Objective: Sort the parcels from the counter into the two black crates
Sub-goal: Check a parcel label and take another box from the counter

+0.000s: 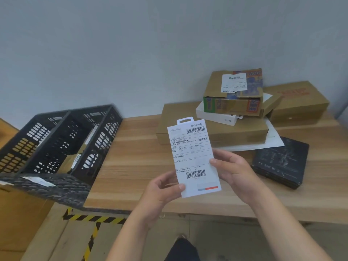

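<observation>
Over the wooden counter (135,166), near 6 o'clock, you hold a flat white parcel (194,159) upright, label (188,142) facing you. Your left hand (162,189) pinches its bottom corner and your right hand (233,170) pinches its right edge. Black crates (69,112) sit at 9 o'clock, brown boxes (216,132) at 2 o'clock.

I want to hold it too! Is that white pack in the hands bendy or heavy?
Probably stiff: the white pack stands straight up though the left hand and right hand hold only its lower half. Likely light, since they just pinch its edges. Its smooth face might be a bit slippery.
</observation>
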